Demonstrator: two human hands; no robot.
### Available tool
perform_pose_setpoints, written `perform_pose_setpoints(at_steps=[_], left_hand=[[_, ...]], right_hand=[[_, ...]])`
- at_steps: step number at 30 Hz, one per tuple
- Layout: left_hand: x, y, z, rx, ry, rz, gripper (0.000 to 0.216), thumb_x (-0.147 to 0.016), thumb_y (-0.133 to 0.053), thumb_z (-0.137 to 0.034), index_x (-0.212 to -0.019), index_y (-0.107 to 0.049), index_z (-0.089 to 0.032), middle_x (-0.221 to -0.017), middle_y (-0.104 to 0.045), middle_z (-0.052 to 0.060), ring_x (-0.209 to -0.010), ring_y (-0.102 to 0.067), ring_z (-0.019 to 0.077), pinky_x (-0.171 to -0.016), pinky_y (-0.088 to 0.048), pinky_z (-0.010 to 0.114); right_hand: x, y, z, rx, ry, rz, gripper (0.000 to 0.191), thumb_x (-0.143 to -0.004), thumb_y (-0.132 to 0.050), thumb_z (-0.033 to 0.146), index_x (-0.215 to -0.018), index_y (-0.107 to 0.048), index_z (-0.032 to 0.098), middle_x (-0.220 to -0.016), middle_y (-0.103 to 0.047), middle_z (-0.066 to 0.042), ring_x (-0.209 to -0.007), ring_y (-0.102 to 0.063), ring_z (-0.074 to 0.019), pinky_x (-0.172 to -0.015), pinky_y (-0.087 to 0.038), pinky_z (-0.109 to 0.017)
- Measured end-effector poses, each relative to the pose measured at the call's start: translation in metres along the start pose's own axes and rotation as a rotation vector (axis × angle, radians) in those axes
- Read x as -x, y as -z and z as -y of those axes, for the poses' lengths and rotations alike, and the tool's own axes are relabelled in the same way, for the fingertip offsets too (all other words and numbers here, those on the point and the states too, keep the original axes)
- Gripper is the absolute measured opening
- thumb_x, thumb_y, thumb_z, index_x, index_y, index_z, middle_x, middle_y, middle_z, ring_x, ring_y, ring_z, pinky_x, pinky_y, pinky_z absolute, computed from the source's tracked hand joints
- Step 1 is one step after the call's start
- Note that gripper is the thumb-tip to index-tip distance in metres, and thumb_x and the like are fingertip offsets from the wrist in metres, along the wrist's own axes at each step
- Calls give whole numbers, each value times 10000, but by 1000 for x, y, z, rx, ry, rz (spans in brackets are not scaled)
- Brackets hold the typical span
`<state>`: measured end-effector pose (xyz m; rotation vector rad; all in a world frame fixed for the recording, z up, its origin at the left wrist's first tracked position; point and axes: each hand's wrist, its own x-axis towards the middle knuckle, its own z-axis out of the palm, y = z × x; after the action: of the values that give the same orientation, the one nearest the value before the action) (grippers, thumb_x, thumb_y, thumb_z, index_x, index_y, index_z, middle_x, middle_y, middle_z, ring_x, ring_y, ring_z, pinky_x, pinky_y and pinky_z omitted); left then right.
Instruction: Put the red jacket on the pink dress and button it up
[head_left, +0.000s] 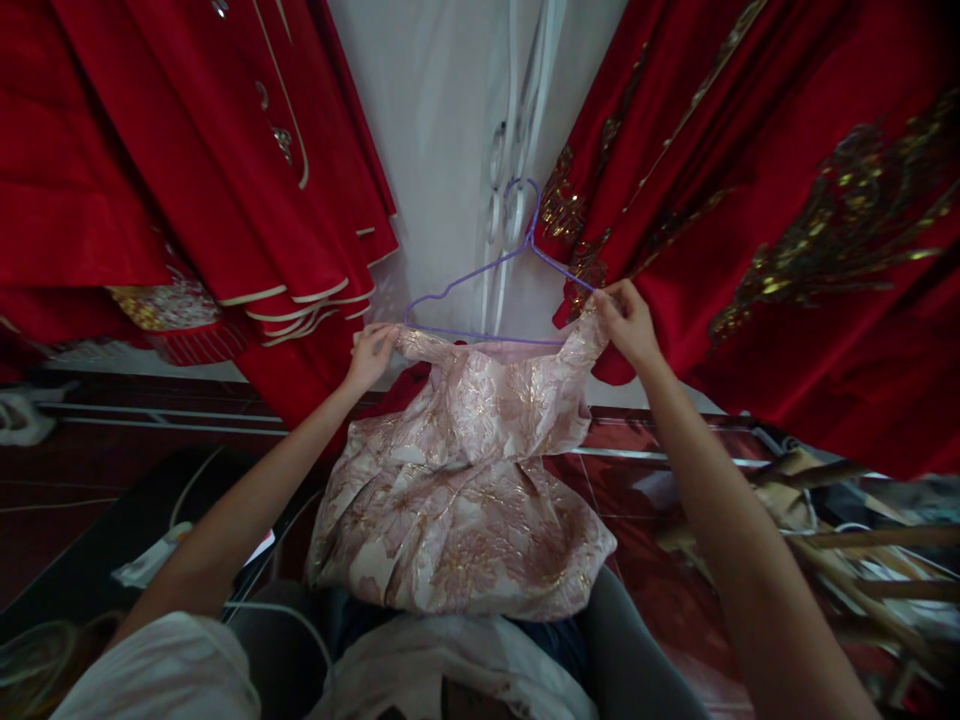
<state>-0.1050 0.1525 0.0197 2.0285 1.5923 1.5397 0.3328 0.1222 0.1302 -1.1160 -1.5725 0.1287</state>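
A pink brocade dress [480,480] with gold floral patterning is spread in front of my body, its skirt reaching down to my lap. At its left shoulder strap, my left hand [373,356] pinches the fabric. On the opposite side, my right hand [628,318] grips the other strap close to the end of a purple hanger [487,268]. The hanger sits at the dress's neckline, its lower bar along the top edge and its hook pointing up. Fingers partly hide both ends of the straps.
Red garments with gold trim [285,180] hang at left, and more red garments with gold sequins [810,230] at right. Between them stands a pale cabinet [427,120] with handles. Wooden bars [877,590] and clutter occupy the lower right.
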Motion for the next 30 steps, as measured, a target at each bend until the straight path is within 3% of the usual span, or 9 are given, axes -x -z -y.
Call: perform_pose_setpoints(at_steps=[6,13,18,20,23,26,30], left_hand=[[-11,3,-8,63,-55,47,430,-923,-424,-511,-1003,-713,-203,-1075,-679,74,-1067,-567,204,-1014,-366,387],[-6,9,-8,84,-4,53,468,-895,-440,-566,-953,-715,-193,-1043,-692,83,-1018,-591,208,-989,-396,383],[-33,8,-33,94,-75,72,489,-908,-416,-561,-980,-721,-187,-1042,-703,80,-1019,-592,205,-996,-399,370],[-50,7,-54,126,-160,147,495,-901,-433,-565,-1022,-723,-183,-1060,-705,77,-1025,-597,210,-996,-400,358],[-72,8,-86,189,-209,422,482,-848,-532,-574,-1064,-723,-188,-1035,-720,51,-993,-620,220,-924,-447,313],[-85,12,-100,256,-52,623,474,-816,-593,-557,-1064,-721,-174,-1014,-727,33,-992,-627,227,-897,-466,310],[-81,8,-66,516,260,641,537,-877,-448,-605,-1085,-685,-171,-1048,-708,86,-992,-643,242,-857,-499,365]], right_hand=[[1,0,-1,-11,2,-1,366,-819,-560,602,-787,-552,238,-736,-562,-30,-698,-532,-197,-691,-475,-377],[-1,0,-1,-3,-13,2,359,-816,-569,594,-812,-568,235,-754,-579,-35,-719,-550,-205,-713,-484,-392],[1,-2,-2,-2,-6,-5,365,-823,-555,599,-805,-567,234,-752,-576,-34,-743,-555,-213,-733,-483,-401],[2,-4,-3,-9,-6,-5,374,-822,-548,609,-800,-559,236,-741,-567,-30,-732,-549,-211,-722,-479,-395],[3,-5,-5,-23,-23,-14,380,-815,-548,619,-783,-545,240,-721,-549,-24,-713,-537,-207,-704,-476,-389],[1,-4,-6,-39,-37,-19,377,-794,-579,619,-764,-543,245,-709,-542,-17,-695,-535,-202,-695,-484,-389],[-2,-3,-8,-68,-57,-24,395,-768,-599,638,-747,-542,247,-713,-550,-12,-697,-546,-196,-698,-498,-388]])
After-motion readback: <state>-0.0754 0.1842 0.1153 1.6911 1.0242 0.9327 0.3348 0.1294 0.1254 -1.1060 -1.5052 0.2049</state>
